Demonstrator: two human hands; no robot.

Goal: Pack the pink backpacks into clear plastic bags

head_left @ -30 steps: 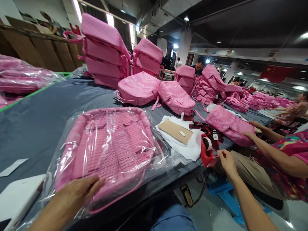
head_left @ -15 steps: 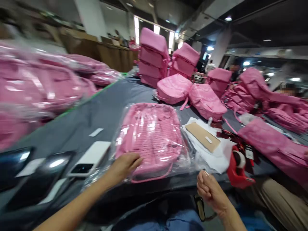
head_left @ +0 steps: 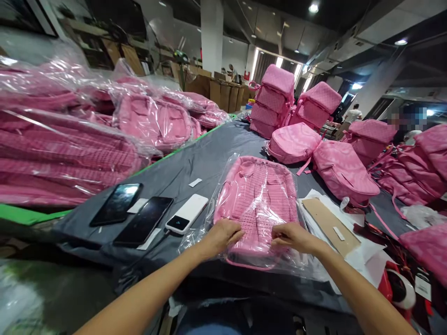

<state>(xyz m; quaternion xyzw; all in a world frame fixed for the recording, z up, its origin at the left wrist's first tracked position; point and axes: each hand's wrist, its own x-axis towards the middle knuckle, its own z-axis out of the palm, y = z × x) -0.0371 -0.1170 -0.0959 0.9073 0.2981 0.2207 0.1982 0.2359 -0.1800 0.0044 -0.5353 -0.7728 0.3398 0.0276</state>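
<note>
A pink backpack lies flat on the table in front of me, inside a clear plastic bag with its padded back and straps facing up. Over its lower left part, my left hand has its fingers pinched on the plastic. My right hand is closed on the film at the lower right, its fingertips bent inward. Loose film spreads out beyond both sides of the backpack. How much plastic is between the fingers is partly hidden.
Two dark phones and a white power bank lie left. Wrapped backpacks are heaped beyond the green table edge. Unwrapped backpacks stand at the back right. Cardboard and a red tape dispenser lie right.
My right hand has come from beside the tape dispenser onto the bagged backpack and closed on the plastic. My left hand stays on its lower left part. The view has swung left.
</note>
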